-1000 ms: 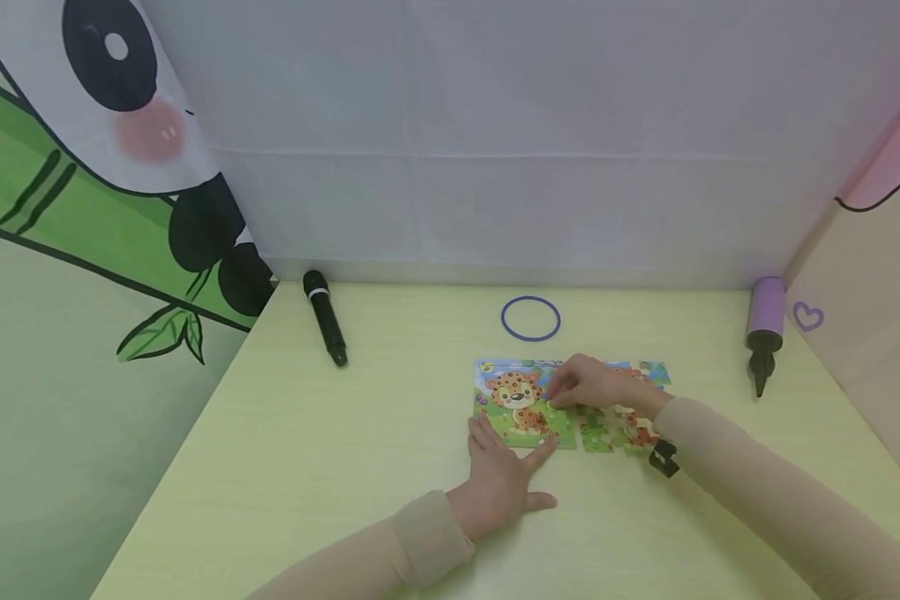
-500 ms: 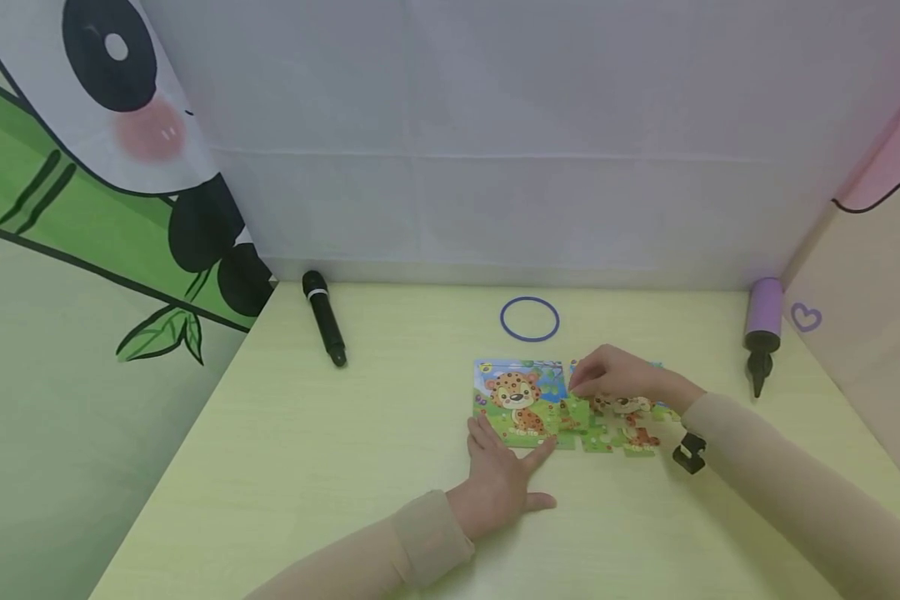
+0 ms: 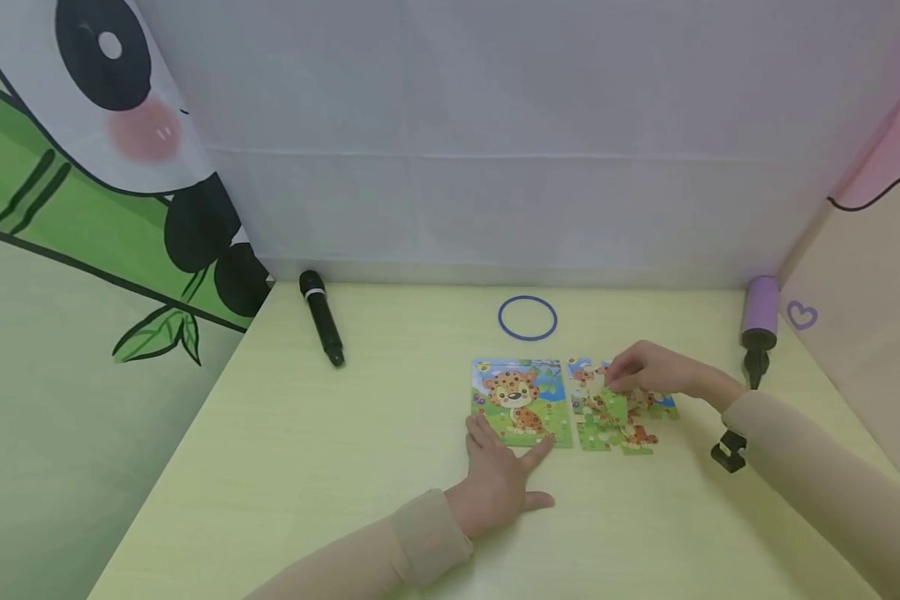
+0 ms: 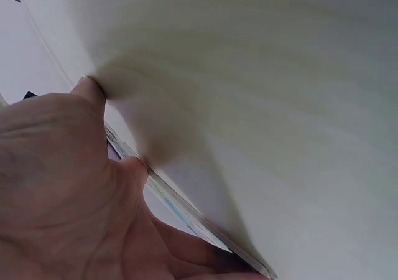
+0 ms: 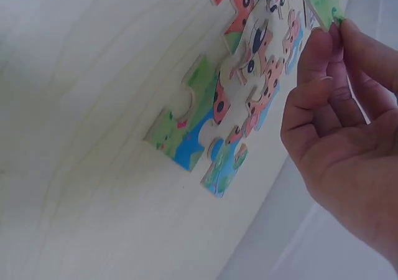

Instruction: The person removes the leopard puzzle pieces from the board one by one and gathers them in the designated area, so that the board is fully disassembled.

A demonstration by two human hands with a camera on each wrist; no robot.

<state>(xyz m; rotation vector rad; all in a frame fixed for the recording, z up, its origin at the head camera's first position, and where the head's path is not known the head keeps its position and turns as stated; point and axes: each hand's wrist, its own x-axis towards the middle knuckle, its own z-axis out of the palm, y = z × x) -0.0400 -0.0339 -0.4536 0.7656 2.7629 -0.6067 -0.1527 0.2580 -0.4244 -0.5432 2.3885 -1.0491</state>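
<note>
The right hand has its fingers pinched together on a green puzzle piece, held just above the loose jigsaw pieces lying right of the leopard picture card. A second ago this hand was over the card's right edge; it has since drawn away to the right, and the card now shows whole, so the piece seems to have been carried off the card toward the loose heap. The left hand has not shifted: its fingers lie straight and spread, tips pressing the card's near edge flat on the desk, as the left wrist view confirms with the card's rim under the palm. The loose pieces are partly joined, with a blue-and-green corner jutting out toward bare desk. Farther back lie a blue ring, a black microphone to the left and a purple hand pump close by the right forearm, near the desk's right wall. Open room lies in front of and left of the card.
</note>
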